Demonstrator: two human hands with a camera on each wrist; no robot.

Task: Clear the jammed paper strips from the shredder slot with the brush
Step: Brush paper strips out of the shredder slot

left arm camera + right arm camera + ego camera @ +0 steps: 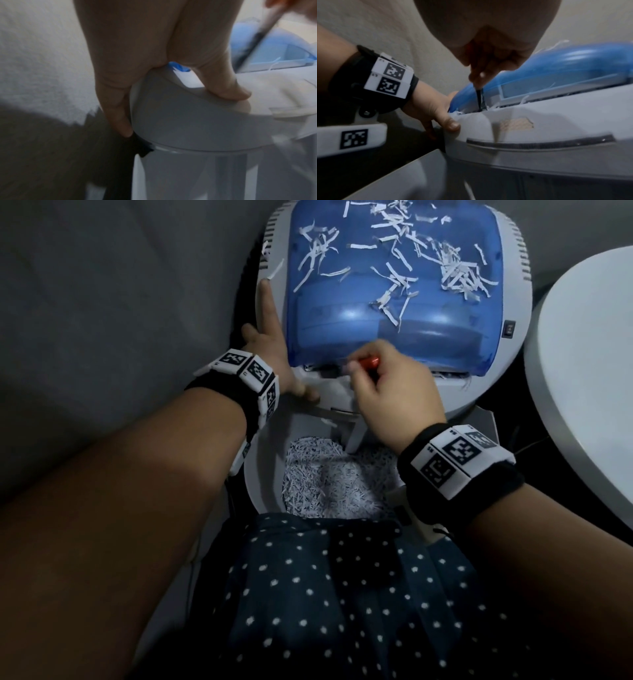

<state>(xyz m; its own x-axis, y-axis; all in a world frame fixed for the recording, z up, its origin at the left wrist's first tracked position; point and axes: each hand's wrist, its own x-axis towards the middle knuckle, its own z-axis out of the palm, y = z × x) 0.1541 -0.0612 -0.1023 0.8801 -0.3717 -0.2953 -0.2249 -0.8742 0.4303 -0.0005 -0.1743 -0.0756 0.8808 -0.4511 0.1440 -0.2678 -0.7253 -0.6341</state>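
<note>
Both hands on unit. Right hand (394, 386) pinches brush (480, 97) by its orange handle, fingers curled; dark bristle end dips into shredder (479, 392) slot directly below the fingertips, among paper strips (524, 100). Left hand (270, 344), fingers straight, braces the shredder's left edge. Beyond, loose strips litter the blue cover (342, 302).

The head view looks steeply down from above onto the shredder (394, 302), which fills the upper centre of the frame. The left wrist view sits close against the shredder's side (188, 121). The right wrist view looks low across its front (547, 128). All three share the blue cover (565, 65).
</note>
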